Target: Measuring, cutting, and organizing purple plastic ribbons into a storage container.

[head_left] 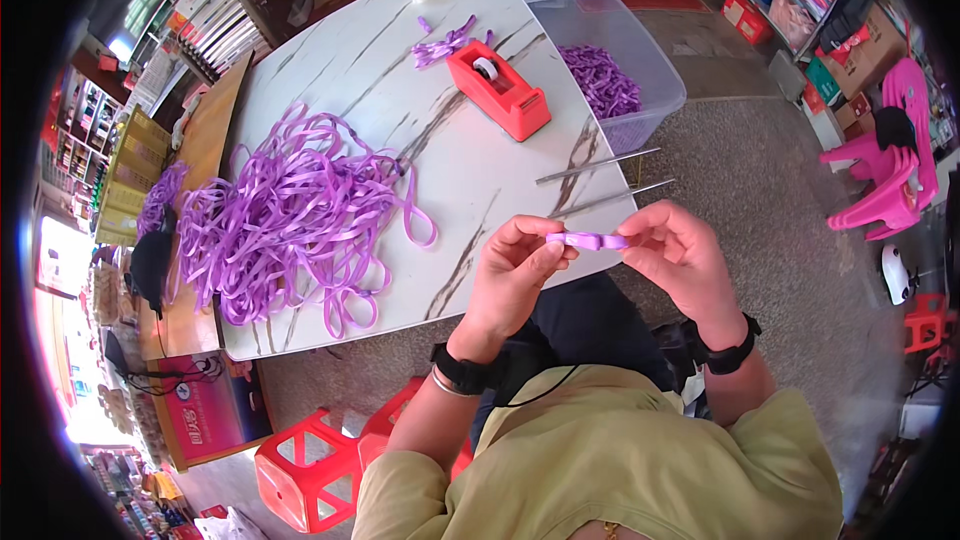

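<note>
My left hand and my right hand hold between them a short folded piece of purple ribbon, pinched at each end just off the table's near edge. A big tangled heap of purple ribbon lies on the white marble-patterned table to the left. A red tape dispenser stands further back, with a few cut purple ribbon pieces behind it.
Two thin metal rods lie at the table's right edge. A clear plastic bin holding purple ribbon pieces stands beside the table. Red plastic stools are below left, pink chairs at right, shop shelves around.
</note>
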The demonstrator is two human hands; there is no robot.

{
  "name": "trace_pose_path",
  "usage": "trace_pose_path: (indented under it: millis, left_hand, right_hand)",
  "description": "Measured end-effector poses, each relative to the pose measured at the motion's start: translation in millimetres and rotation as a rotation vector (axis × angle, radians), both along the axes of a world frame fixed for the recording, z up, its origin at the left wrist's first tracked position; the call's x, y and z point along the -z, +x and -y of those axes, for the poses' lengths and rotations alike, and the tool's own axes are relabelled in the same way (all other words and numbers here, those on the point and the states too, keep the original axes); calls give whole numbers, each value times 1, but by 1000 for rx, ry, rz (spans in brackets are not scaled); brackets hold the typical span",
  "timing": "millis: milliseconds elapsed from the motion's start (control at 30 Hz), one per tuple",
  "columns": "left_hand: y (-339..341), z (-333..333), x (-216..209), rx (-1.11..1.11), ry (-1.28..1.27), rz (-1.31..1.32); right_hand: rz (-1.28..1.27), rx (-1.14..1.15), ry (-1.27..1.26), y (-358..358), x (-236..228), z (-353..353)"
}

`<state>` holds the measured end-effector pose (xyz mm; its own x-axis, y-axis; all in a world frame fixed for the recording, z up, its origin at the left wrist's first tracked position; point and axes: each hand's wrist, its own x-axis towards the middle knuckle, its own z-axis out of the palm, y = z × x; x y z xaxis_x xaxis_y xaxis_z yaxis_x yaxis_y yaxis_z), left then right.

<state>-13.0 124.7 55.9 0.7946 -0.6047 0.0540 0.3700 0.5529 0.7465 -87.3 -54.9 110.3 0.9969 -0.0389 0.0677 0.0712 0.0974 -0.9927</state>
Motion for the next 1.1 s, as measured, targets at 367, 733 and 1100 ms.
trace_pose_path:
  millis: [367,733,1100]
  left_hand:
    - [10,-12,5,-45,12,5]
    - [12,-35,1,-140,16,19]
    - [19,-53,-2,-6,-33,-94]
  right_hand:
    - [133,121,-305,20,-2,-21]
    - [53,116,-294,38,-4,-49]
    - [-279,-224,294,49,4,-56]
